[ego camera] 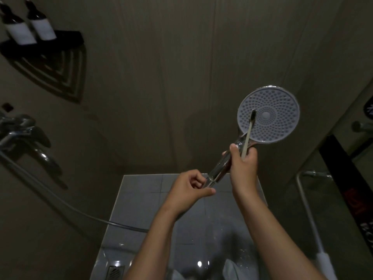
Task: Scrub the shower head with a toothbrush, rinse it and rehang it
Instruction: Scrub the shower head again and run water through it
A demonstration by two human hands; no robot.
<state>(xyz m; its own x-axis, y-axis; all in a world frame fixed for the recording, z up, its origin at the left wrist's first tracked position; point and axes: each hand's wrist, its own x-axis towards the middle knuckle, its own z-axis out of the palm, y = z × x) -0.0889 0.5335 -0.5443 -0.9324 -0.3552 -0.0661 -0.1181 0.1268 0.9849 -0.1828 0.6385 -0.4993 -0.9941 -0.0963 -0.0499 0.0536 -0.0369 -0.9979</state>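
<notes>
While the left hand (189, 185) pinches the shower head (276, 118) by its handle's low end, the right hand (243, 161) grips the toothbrush (247, 134), pointing up along that handle (bristles on the face, left of centre).

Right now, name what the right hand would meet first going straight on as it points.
Probably the shower head: the right hand points along its toothbrush, whose bristles seem to touch the nozzle face.

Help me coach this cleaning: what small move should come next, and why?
Probably stroke the toothbrush across the face of the shower head toward its centre: the bristles rest left of centre, the right hand grips the brush, and the left hand holds the handle's end.
</notes>
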